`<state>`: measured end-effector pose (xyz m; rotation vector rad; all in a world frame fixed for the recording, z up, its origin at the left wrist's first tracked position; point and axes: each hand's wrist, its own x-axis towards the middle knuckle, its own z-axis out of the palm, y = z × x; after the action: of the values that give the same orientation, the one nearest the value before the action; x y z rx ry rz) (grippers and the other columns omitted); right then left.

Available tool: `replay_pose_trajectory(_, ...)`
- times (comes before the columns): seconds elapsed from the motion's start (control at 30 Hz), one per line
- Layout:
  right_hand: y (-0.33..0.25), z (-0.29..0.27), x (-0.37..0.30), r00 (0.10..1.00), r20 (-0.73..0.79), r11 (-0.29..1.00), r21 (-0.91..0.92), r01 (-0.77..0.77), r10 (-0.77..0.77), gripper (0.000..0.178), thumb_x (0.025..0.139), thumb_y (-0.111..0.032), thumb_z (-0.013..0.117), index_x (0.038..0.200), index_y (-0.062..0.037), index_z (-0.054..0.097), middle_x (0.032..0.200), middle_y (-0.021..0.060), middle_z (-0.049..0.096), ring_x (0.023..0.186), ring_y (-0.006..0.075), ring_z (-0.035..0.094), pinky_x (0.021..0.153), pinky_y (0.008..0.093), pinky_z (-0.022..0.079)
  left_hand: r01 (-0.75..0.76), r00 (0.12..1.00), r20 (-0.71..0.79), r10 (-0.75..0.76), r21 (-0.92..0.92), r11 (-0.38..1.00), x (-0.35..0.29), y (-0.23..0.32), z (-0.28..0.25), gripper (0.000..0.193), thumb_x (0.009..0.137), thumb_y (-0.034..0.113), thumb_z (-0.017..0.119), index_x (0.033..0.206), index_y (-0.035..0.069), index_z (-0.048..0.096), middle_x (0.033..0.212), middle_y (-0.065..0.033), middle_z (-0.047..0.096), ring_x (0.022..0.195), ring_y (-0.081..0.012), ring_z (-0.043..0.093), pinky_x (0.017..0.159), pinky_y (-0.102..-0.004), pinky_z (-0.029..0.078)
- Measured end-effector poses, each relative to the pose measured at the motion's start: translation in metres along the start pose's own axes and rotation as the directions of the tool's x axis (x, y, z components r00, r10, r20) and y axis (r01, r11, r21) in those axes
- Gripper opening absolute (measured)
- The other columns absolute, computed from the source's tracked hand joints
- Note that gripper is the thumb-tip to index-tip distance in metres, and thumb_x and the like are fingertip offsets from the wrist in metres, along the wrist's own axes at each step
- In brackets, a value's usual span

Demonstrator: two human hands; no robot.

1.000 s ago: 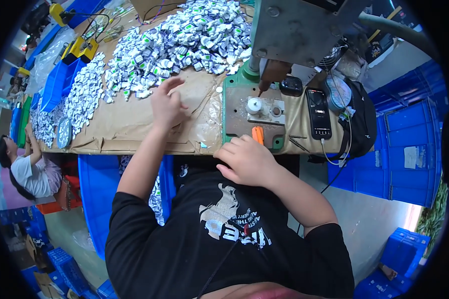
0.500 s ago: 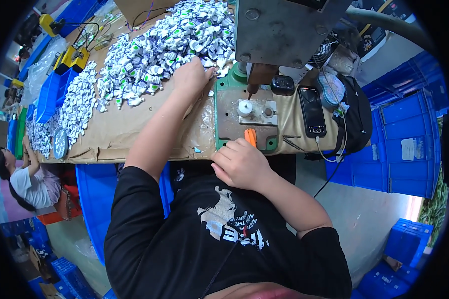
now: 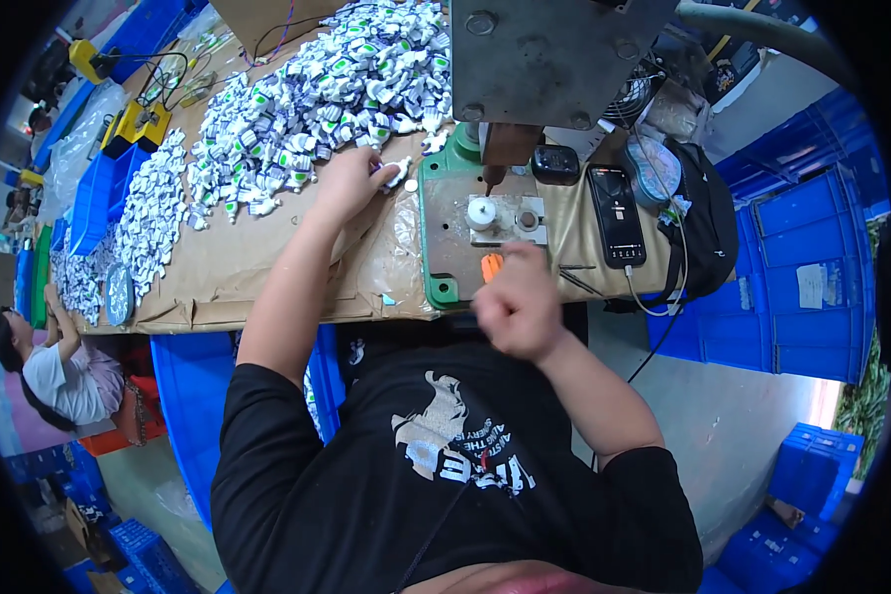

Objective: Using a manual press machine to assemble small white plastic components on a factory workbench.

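My left hand [image 3: 346,185] pinches a small white plastic figure [image 3: 397,172] with dark blue marks, just off the near edge of a big pile of similar white, blue and green pieces [image 3: 297,119]. Blurred by motion, my right hand [image 3: 518,307] hovers at the front of the bench press, its fingers seemingly curled. Beside it an orange piece [image 3: 489,265] lies on the press's green base [image 3: 440,289]. A round white part [image 3: 481,213] sits on the metal fixture [image 3: 510,233], under the pointed press tip [image 3: 491,180].
Right of the press are a black case [image 3: 556,164], a phone [image 3: 616,213] on a cable, and a black bag [image 3: 708,228]. A smaller pile [image 3: 153,203] and blue bins [image 3: 94,203] stand left. Another person [image 3: 59,371] sits at far left. Blue crates [image 3: 812,287] are stacked right.
My left hand has drawn back from the pile toward me, now with a figure in its fingers. My right hand has shifted right and away from the orange piece.
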<state>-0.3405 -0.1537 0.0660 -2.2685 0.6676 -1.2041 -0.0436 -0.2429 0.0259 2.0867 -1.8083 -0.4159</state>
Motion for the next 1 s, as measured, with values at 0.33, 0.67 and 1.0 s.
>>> replay_pose_trajectory(0.33,0.092,-0.064,-0.035,0.789,-0.306,0.762,-0.233,-0.604,0.533,0.043,0.098,-0.026,0.055,0.064,0.0004,0.048,0.053,0.0071,0.039,0.049,0.0186,0.036,0.103,0.0454,0.044,0.126,0.992,-0.045,-0.121,0.123,0.984,-0.034,-0.02,-0.012,0.045,0.086,0.043,0.071,0.091,-0.002,0.068,0.084,-0.0184,0.07,0.08,-0.0311,0.068,0.073,-0.0411,0.053)
replay_pose_trajectory(0.67,0.07,-0.072,-0.028,0.78,-0.25,0.806,0.0,-0.592,0.573,0.037,0.101,-0.024,0.056,0.074,0.0017,0.059,0.059,-0.0038,0.047,0.059,0.0033,0.043,0.056,0.0252,0.039,0.085,0.984,0.035,-0.173,-0.954,0.288,-0.04,-0.053,0.009,0.021,0.091,0.0,0.061,0.112,-0.004,0.064,0.101,-0.0084,0.069,0.085,-0.0153,0.066,0.071,-0.0281,0.054)
replay_pose_trajectory(1.0,0.033,-0.093,0.029,0.842,-0.359,0.915,0.141,-0.378,0.403,0.043,0.099,-0.028,0.045,0.065,-0.0027,0.051,0.059,0.0,0.046,0.058,0.0093,0.044,0.079,0.0325,0.047,0.051,0.978,0.071,0.197,-0.993,0.103,-0.055,0.071,0.028,0.017,0.1,0.018,0.053,0.116,0.01,0.049,0.079,-0.0008,0.05,0.064,-0.0091,0.046,0.056,-0.0234,0.036)
